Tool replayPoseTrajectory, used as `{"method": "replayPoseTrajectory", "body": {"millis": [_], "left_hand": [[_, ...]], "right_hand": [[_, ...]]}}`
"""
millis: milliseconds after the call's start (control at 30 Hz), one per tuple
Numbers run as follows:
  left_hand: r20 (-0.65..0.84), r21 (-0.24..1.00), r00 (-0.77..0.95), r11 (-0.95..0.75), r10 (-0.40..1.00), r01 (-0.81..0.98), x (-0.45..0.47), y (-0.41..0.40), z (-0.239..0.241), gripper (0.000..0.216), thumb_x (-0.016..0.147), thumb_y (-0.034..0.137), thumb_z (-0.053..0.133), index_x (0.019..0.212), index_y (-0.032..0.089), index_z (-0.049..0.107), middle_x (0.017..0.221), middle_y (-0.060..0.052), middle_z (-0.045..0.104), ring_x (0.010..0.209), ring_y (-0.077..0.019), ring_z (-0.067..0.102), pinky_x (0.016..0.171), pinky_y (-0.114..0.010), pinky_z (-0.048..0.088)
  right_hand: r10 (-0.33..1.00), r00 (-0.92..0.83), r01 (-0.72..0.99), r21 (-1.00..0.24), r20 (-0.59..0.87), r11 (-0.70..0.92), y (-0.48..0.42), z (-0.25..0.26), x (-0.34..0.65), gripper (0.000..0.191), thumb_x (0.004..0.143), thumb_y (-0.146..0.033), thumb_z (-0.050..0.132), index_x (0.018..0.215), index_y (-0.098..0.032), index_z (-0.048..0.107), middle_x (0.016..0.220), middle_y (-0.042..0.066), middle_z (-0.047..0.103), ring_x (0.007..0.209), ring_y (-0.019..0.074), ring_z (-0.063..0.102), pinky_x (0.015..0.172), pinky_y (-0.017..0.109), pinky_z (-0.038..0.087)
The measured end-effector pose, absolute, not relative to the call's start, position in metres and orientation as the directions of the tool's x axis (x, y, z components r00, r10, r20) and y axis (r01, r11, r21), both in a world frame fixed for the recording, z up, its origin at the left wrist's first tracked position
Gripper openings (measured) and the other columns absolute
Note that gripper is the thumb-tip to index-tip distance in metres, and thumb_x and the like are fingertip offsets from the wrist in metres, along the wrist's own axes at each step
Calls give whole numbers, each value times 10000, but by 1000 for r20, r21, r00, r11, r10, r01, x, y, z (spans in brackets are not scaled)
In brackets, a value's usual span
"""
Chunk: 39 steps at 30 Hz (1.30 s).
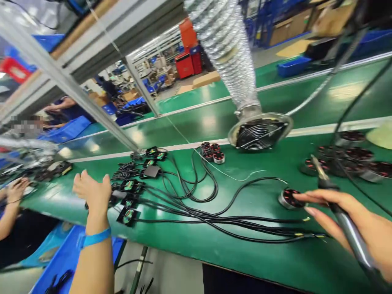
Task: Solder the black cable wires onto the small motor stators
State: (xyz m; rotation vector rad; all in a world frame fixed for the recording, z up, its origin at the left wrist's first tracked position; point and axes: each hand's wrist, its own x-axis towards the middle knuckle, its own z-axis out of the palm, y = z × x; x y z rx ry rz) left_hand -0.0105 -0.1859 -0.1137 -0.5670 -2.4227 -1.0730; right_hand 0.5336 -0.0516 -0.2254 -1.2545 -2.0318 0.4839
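My left hand [93,191], with a blue band at the wrist, is raised over the left part of the bench, its fingers apart and nothing seen in them. Just to its right lie black square parts with green circuit boards [128,216], joined to long black cables [196,220]. A soldering iron [346,228] rests in my right hand [358,216], tip pointing up and away. The thumb and fingertips of that same hand touch a round silver-and-black motor [288,199] on the green bench. A loose cable end lies just behind this motor.
Several similar motors [358,155] sit at the right, and a small cluster [212,152] stands mid-bench. A fume extractor with a grille [259,134] hangs behind them. Blue bin [73,261] stands below left. A co-worker's hands [16,190] are at far left.
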Motion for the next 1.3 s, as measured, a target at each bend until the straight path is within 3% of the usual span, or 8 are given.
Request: {"method": "replayPoseTrajectory", "body": {"millis": [67, 167, 333, 533, 767, 967, 1200, 1300], "left_hand": [[626, 377, -582, 452, 519, 809, 28, -150, -121, 459, 736, 258, 648, 1174, 131, 593, 1393, -231, 568, 1401, -416, 439, 1193, -624, 273], [458, 342, -156, -12, 875, 940, 119, -101, -135, 224, 854, 307, 567, 1014, 193, 674, 1214, -137, 693, 1240, -314, 582, 1143, -536, 387], [115, 592, 322, -325, 940, 738, 261, -46, -160, 207, 914, 240, 555, 1059, 188, 692, 1211, -114, 708, 1176, -246, 611, 1066, -423, 456], [-58, 861, 226, -66, 972, 505, 322, -12, -189, 77, 880, 229, 601, 868, 180, 659, 914, -45, 691, 884, -190, 599, 834, -310, 458], [-258, 960, 191, 229, 947, 160, 324, -9, -204, 209, 833, 292, 650, 678, 162, 594, 673, 13, 596, 703, -130, 514, 727, -266, 396], [-304, 952, 272, 301, 913, 53, 319, -14, -197, 407, 659, 520, 803, 690, 156, 625, 658, 13, 592, 665, -116, 481, 709, -270, 388], [-339, 941, 283, 326, 897, 94, 321, -15, -192, 507, 561, 602, 838, 614, 156, 603, 593, 27, 538, 626, -98, 427, 653, -263, 324], [-336, 942, 248, 322, 909, 99, 322, -15, -192, 503, 546, 598, 833, 607, 156, 600, 584, 30, 525, 609, -92, 404, 632, -260, 300]], "right_hand": [[885, -254, 598, -656, 391, 461, -42, -206, 530, 453, 892, -750, 462, 1059, -335, 535, 903, 43, 756, 761, 247, 747, 608, 349, 605], [915, -247, 574, -713, 317, 402, -29, -193, 520, 407, 873, -636, 501, 1077, -285, 481, 825, 55, 716, 700, 237, 722, 601, 345, 586], [907, -327, 582, -700, 265, 415, -21, -210, 511, 315, 852, -408, 522, 1116, -239, 494, 821, 57, 689, 691, 235, 670, 685, 397, 555], [922, -275, 477, -795, 271, 376, -24, -232, 505, 330, 854, -336, 522, 1163, -228, 568, 1044, 136, 731, 1014, 365, 672, 913, 609, 480], [946, -290, 225, -950, 146, 216, -19, -250, 502, 370, 933, -533, 499, 1184, -262, 464, 834, 29, 722, 762, 219, 699, 684, 370, 566], [916, -398, -4, -998, 56, 60, -15, -256, 511, 519, 911, -604, 611, 1246, -244, 443, 821, 20, 706, 846, 221, 695, 824, 399, 554], [804, -581, 286, -894, 124, 345, -11, -225, 517, 239, 933, -369, 555, 1133, -238, 554, 725, -25, 667, 645, 173, 593, 705, 336, 461], [818, -562, 309, -886, 123, 345, -12, -211, 513, 209, 901, -326, 515, 1084, -229, 547, 684, -30, 645, 616, 172, 568, 664, 323, 441]]}}
